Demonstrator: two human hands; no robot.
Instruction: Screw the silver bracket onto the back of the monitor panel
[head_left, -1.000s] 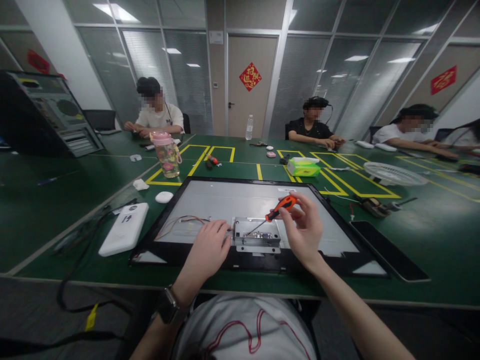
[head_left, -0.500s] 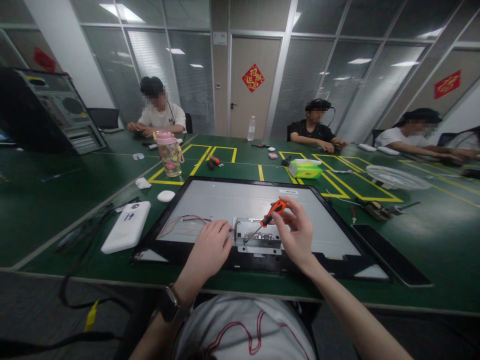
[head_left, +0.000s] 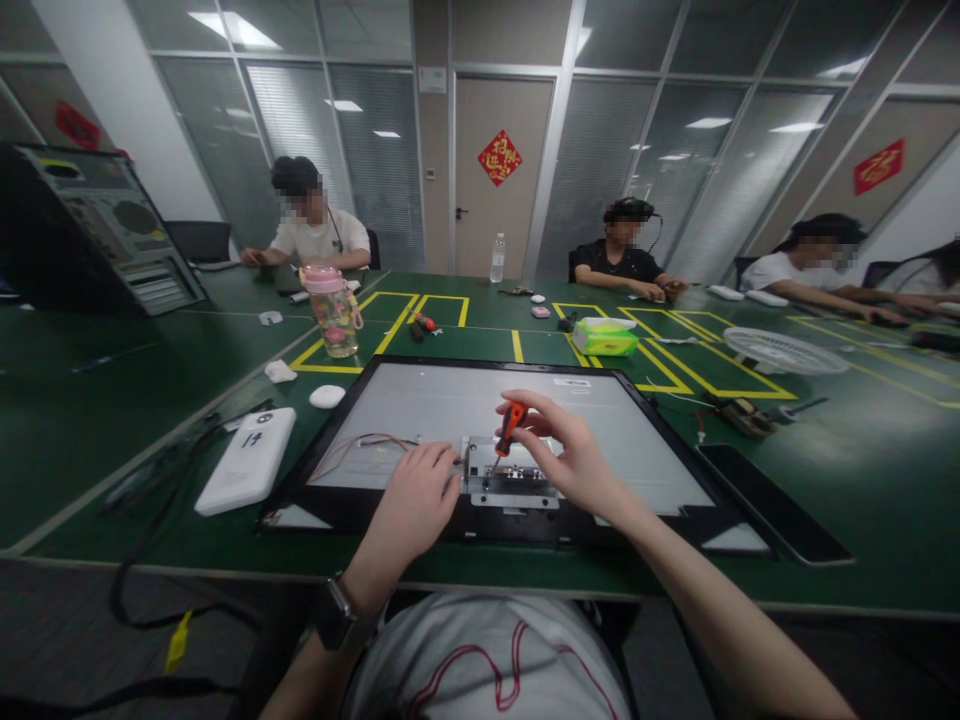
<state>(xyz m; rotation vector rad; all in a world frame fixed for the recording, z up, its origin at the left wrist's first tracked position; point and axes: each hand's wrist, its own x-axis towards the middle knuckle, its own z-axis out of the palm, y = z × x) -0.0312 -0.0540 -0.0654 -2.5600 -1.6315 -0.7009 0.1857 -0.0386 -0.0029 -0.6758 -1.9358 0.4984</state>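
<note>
My right hand (head_left: pixel 566 455) grips an orange and black screwdriver (head_left: pixel 511 425) by its handle. The shaft points down, slightly tilted, and its tip is at the left part of a metal bracket box with ports (head_left: pixel 517 478). That box sits near the front edge of a flat display panel (head_left: pixel 397 385), grey with a black frame, lying on the table. My left hand (head_left: pixel 421 490) rests on the panel with its fingers stretched out, the fingertips at the box's left side. Thin wires (head_left: pixel 352 445) run across the panel beyond that hand.
A white power bank (head_left: pixel 247 462) lies left of the panel, a black phone-like slab (head_left: pixel 772 505) right of it. Farther back stand a pink-lidded bottle (head_left: pixel 332 315), a green tissue pack (head_left: pixel 606 337) and a clear water bottle (head_left: pixel 497 260). Several people sit across the table.
My right hand has moved left, and the screwdriver, strongly slanted before, now stands closer to upright. My left hand has stayed at the box's left side. The view has shifted slightly.
</note>
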